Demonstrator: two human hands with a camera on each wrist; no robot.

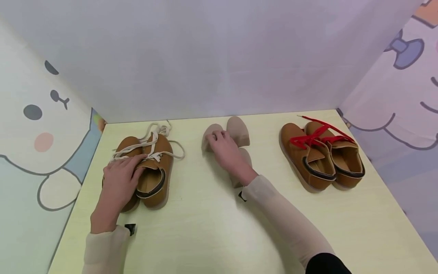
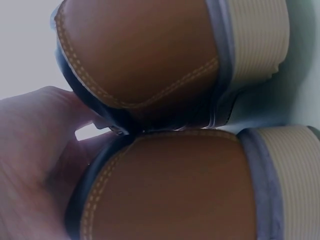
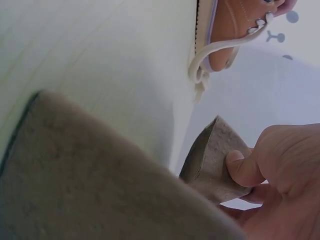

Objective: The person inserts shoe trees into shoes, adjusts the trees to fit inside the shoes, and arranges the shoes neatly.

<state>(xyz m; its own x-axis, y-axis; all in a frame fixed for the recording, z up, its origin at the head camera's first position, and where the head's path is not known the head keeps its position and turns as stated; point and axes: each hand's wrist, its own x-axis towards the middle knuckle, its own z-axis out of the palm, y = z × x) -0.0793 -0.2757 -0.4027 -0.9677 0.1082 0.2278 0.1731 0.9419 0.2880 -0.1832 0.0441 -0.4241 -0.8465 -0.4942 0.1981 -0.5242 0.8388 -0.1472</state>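
Note:
At the left stands a pair of brown shoes with white laces, the left shoe (image 1: 127, 144) partly covered by my left hand (image 1: 118, 182) and the right shoe (image 1: 163, 186) beside it. That hand grips the pair where the collars meet; the left wrist view shows the two heels (image 2: 175, 180) side by side, with the fingertips hidden behind them. My right hand (image 1: 227, 154) pinches a grey-beige toe-shaped shoe insert (image 3: 220, 162) between thumb and fingers. Two more such inserts lie close by, one behind (image 1: 237, 128) and one partly under the forearm (image 1: 245, 156).
Another brown pair with red laces (image 1: 318, 152) stands at the right of the pale table (image 1: 191, 228), its shoes overlapping. A plain curtain (image 1: 219, 57) hangs behind the table's back edge, and cartoon-printed cloth (image 1: 41, 114) lines the sides.

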